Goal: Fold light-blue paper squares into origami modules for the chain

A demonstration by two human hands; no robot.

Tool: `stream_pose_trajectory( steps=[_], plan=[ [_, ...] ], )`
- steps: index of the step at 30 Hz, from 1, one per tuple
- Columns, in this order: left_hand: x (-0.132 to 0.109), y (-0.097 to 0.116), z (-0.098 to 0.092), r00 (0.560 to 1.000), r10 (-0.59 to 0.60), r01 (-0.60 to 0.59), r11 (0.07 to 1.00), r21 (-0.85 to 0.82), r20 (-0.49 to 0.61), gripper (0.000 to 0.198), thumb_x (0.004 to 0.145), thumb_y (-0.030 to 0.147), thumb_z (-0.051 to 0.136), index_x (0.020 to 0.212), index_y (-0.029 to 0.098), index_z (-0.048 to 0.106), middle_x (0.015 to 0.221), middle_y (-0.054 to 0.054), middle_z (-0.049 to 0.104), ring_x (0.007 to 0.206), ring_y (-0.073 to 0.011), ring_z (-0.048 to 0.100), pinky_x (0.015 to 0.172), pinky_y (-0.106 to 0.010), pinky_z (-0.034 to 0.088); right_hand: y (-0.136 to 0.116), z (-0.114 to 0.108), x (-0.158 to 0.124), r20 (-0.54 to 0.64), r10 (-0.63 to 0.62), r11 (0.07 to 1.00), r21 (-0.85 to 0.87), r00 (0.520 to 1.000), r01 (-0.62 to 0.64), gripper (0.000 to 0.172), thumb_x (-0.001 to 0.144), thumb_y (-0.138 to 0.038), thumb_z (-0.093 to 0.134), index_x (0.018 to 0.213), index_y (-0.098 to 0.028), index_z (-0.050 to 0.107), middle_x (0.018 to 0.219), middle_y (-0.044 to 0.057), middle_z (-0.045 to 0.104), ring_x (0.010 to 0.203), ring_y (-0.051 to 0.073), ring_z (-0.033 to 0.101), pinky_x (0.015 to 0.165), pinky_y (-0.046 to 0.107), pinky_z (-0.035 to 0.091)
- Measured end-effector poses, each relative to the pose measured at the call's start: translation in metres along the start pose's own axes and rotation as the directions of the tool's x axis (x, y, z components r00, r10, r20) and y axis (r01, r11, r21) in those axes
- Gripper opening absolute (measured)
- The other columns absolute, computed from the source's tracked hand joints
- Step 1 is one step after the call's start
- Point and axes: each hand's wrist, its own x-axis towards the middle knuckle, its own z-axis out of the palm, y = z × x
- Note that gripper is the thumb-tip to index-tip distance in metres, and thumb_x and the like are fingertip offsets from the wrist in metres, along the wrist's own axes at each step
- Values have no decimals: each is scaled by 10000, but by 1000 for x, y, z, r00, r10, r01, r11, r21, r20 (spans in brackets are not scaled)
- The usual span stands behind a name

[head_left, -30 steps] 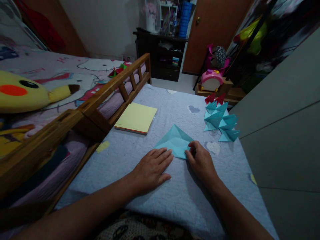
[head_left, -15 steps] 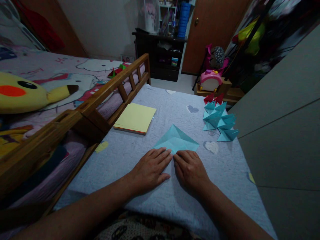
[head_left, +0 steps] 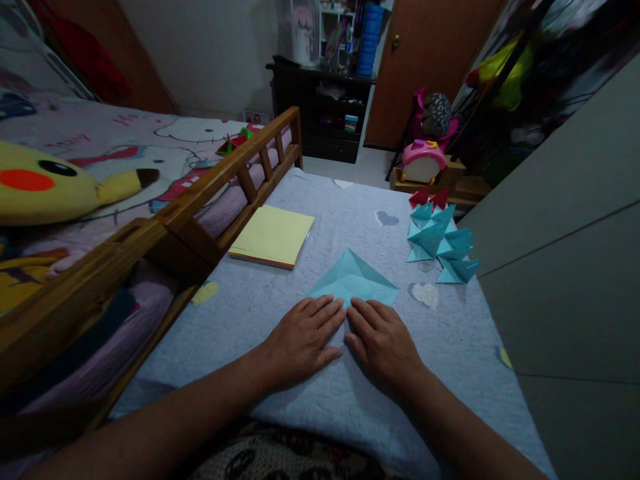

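Observation:
A light-blue sheet of origami paper (head_left: 353,279), folded with creases showing, lies flat in front of me with one corner pointing away. My left hand (head_left: 306,340) rests flat on its near left edge, fingers stretched out and thumb apart. On the near right edge lies my right hand (head_left: 383,340), its fingers extended and pressing down. The fingertips of both hands almost meet at the middle of the near edge. The part of the paper beneath the fingers is hidden.
A stack of square paper (head_left: 273,235), yellow on top, lies to the left. Folded blue paper pieces (head_left: 433,233) stand at the right, with red folded pieces (head_left: 429,198) behind. A wooden rail (head_left: 240,160) borders the left side, and a pale cabinet panel (head_left: 560,267) the right.
My right hand's fingers have straightened from a curled position and now lie flatter on the paper. My left hand and the paper stay in place.

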Motion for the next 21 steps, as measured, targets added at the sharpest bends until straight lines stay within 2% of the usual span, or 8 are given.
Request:
stream_pose_trajectory(
  steps=[4,10,15,18,21],
  plan=[
    [0,0,-1,1000,6,-6,1000,-5,-4,574,1017,486,443,1501,183,392,1568,-85,438,1429,-278,383,1163,-434,292,1,2,-1,20,18,1000,-11,1000,-18,394,943,-306,562,1292,-135,624,1372,150,629,1185,313,574,1002,483,470],
    [-1,1,-1,999,-13,13,1000,5,-45,536,1011,462,469,1458,166,444,1506,-112,504,1391,-286,425,1152,-447,322,0,0,0,45,18,999,-35,999,-16,385,947,-320,570,1283,-139,621,1377,144,624,1206,315,553,1024,473,437],
    [-8,-3,-4,994,-51,51,999,-1,-95,467,986,398,527,1392,167,496,1433,-133,540,1331,-313,454,1111,-489,373,-3,-5,4,82,29,996,-83,996,-22,396,941,-384,607,1303,-224,609,1379,120,615,1162,321,558,970,492,407],
    [-14,-12,-7,980,-130,116,989,-95,-150,424,965,325,554,1362,186,503,1382,-131,543,1280,-308,474,1085,-494,398,-4,-6,5,109,42,994,-105,993,-31,425,930,-436,628,1324,-279,599,1364,103,616,1156,330,554,971,508,373],
    [-15,-27,-11,943,-263,210,946,-249,-203,395,924,253,591,1309,198,523,1298,-115,555,1214,-289,498,1046,-481,433,-4,-7,6,130,45,991,-129,991,-28,448,934,-508,607,1336,-314,587,1355,88,610,1159,325,549,983,501,353]
  ],
)
